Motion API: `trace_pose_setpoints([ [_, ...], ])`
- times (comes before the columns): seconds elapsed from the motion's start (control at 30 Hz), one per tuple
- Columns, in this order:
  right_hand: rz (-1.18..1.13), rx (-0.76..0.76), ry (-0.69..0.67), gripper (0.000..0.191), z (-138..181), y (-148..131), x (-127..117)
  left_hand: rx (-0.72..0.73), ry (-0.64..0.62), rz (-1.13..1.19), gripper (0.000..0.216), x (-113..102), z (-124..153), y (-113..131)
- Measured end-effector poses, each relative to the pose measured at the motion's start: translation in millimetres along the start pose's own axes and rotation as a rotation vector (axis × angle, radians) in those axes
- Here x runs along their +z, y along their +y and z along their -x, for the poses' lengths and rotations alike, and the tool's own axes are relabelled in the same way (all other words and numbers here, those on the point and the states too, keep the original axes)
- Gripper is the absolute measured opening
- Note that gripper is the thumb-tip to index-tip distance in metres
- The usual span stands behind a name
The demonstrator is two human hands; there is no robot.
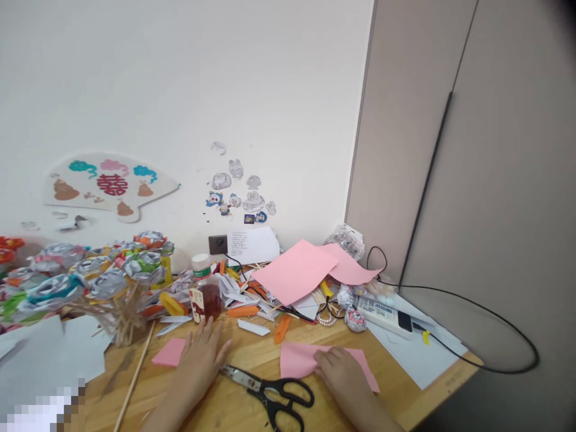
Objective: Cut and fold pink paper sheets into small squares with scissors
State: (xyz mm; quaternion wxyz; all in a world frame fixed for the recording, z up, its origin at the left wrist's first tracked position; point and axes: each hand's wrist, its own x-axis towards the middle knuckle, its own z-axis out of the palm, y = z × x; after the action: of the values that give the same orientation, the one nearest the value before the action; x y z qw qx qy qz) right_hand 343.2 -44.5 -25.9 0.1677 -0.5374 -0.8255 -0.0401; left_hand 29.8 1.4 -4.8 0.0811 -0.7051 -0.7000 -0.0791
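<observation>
My left hand (201, 359) lies flat on the wooden table (252, 354), fingers stretched out, partly over a small pink paper square (168, 353). My right hand (344, 372) presses with curled fingers on a folded pink paper sheet (299, 359). Black-handled scissors (270, 390) lie between the two hands, touching neither.
A small bottle (205, 297) with dark liquid stands behind my left hand. Paper flowers on sticks (108, 270) crowd the left. Pink sheets (297, 270), paper scraps, a remote control (382, 312) and a black cable (495, 318) lie at the back and right. The table edge runs at right.
</observation>
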Motion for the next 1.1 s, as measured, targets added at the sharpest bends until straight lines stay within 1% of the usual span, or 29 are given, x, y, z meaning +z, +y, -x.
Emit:
trace_pose_setpoints([
  [0.07, 0.009, -0.022, 0.038, 0.019, -0.2, 6.7, -7.7, -0.003, -0.008, -0.016, 0.058, 0.0, -0.6, -1.2],
  [0.13, -0.039, 0.012, 0.127, 0.018, 2.1, 20.2, -26.1, 0.001, 0.003, -0.028, 0.058, 0.6, -1.6, -2.2],
  [0.17, -0.058, 0.055, 0.219, 0.019, 3.3, 29.1, -39.1, -0.002, 0.007, -0.034, 0.057, 0.9, -2.1, -2.5],
  [0.27, -0.028, 0.134, 0.361, 0.027, -2.6, 63.2, -86.7, -0.019, 0.013, -0.035, 0.057, 1.8, -3.1, -3.3],
  [0.33, 0.095, 0.22, 0.582, 0.031, -19.5, 90.0, -117.1, -0.016, 0.034, -0.02, 0.057, 2.1, -3.0, -3.8],
  [0.37, 0.161, 0.287, 0.62, 0.033, -31.8, 102.9, -129.0, -0.01, 0.047, -0.008, 0.057, 2.0, -2.7, -3.9],
  [0.4, 0.21, 0.352, 0.603, 0.035, -45.7, 114.2, -137.5, -0.006, 0.055, 0.004, 0.058, 1.9, -2.3, -4.0],
  [0.43, 0.233, 0.368, 0.52, 0.036, -60.3, 122.7, -142.0, -0.006, 0.054, 0.015, 0.058, 1.7, -1.9, -4.1],
  [0.5, 0.211, 0.294, 0.414, 0.03, -87.7, 127.5, -138.0, -0.014, 0.034, 0.024, 0.058, 1.1, -1.2, -4.1],
  [0.53, 0.193, 0.231, 0.369, 0.029, -98.9, 122.8, -129.9, -0.02, 0.021, 0.025, 0.058, 0.9, -1.0, -4.0],
  [0.57, 0.172, 0.154, 0.325, 0.033, -108.0, 113.5, -118.8, -0.023, 0.013, 0.024, 0.059, 0.7, -0.7, -3.9],
  [0.67, 0.106, -0.113, 0.182, 0.056, -123.1, 69.5, -77.3, -0.019, 0.027, 0.03, 0.06, 0.7, 0.4, -3.7],
  [0.7, 0.09, -0.173, 0.143, 0.058, -125.7, 54.2, -64.6, -0.019, 0.037, 0.034, 0.06, 0.6, 1.0, -3.6],
  [0.73, 0.077, -0.211, 0.116, 0.054, -128.0, 40.7, -53.8, -0.017, 0.047, 0.038, 0.059, 0.4, 1.8, -3.5],
  [0.8, 0.058, -0.23, 0.082, 0.028, -133.3, 21.9, -39.8, -0.019, 0.052, 0.045, 0.059, -0.6, 3.4, -3.3],
  [0.83, 0.049, -0.224, 0.075, 0.018, -136.3, 16.9, -36.3, -0.021, 0.051, 0.051, 0.059, -1.5, 4.2, -3.1],
  [0.87, 0.04, -0.211, 0.075, 0.016, -139.3, 14.3, -34.6, -0.023, 0.048, 0.056, 0.059, -2.6, 4.8, -2.7],
  [0.93, 0.019, -0.173, 0.091, 0.02, -144.7, 14.4, -34.7, -0.024, 0.042, 0.065, 0.058, -5.3, 5.8, -1.6],
  [1.1, -0.06, -0.019, 0.136, 0.028, -153.9, 26.1, -36.0, -0.023, 0.029, 0.072, 0.058, -9.9, 6.0, 1.7],
])
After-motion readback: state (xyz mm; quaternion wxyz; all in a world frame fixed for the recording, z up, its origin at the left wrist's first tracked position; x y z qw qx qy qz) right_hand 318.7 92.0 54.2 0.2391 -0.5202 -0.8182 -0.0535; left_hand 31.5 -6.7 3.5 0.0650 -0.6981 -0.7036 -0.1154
